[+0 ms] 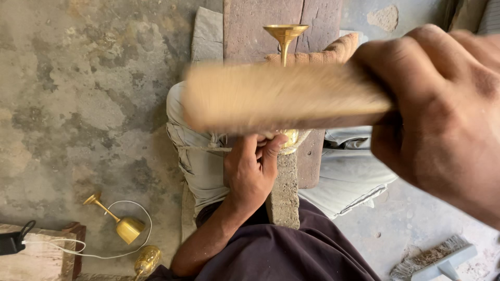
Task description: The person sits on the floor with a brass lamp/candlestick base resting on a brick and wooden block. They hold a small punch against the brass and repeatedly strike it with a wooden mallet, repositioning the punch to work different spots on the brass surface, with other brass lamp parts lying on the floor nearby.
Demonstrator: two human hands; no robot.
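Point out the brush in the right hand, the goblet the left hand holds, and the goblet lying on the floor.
brush (271,96), head view, middle of the blurred bristles.
held goblet (285,32), head view, rim of its flared foot.
floor goblet (128,229), head view, side of its cup.

Soft, even daylight; the near brush (281,96) is smeared by motion blur.

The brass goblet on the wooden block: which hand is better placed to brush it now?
Probably the right hand: it already grips the brush, raised just above the brass goblet. The left hand is busy holding the goblet's cup end against the wooden block, so it seems not free.
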